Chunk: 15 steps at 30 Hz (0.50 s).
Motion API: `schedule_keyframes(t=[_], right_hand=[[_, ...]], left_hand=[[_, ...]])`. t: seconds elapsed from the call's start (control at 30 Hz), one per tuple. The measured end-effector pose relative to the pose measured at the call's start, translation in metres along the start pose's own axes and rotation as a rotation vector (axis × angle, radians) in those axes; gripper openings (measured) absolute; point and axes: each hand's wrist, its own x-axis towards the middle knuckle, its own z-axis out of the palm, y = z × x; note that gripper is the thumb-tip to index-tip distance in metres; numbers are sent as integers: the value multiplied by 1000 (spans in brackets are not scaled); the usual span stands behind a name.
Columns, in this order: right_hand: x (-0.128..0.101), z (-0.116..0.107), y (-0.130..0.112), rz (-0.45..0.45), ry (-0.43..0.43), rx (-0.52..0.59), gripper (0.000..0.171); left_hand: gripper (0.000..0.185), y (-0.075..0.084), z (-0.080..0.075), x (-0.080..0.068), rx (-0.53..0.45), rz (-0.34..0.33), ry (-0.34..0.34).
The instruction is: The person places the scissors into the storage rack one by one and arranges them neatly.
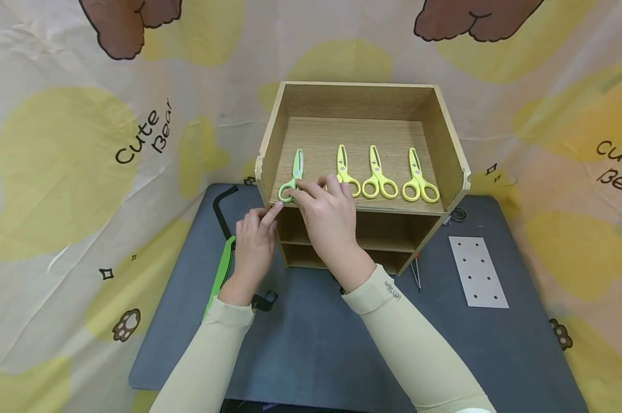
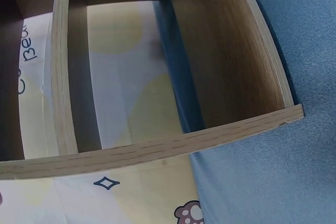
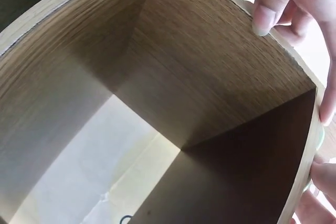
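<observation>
A pair of green-handled scissors (image 1: 297, 166) lies on the top tray of a wooden shelf unit (image 1: 359, 98), blades pointing to the back. My right hand (image 1: 328, 221) reaches over the tray's front edge, with a fingertip at the scissors' handle. Just left of it, my left hand (image 1: 254, 246) touches the front edge beside that handle with an extended finger. Three yellow scissors (image 1: 375, 172) lie to the right in a row; my right hand partly covers the nearest. The right wrist view shows fingers (image 3: 265, 19) on the wooden edge; the left wrist view shows no hand.
A green and black tool (image 1: 223, 258) lies left of the unit on the dark table (image 1: 311, 344). At the right lie a white perforated plate (image 1: 478, 271) and a black ring-shaped item (image 1: 458, 214). Open compartments (image 1: 352, 229) sit below the tray.
</observation>
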Motion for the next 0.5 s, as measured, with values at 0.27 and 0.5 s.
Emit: schedule_keyframes(t=[0.27,0.5], right_hand=[[0,-1,1,19,-75,-75,22],[1,-1,4,61,-118,-71,23]], left_hand=[[74,0,1,0,1,3,17],[71,0,1,0,-4,-8,2]])
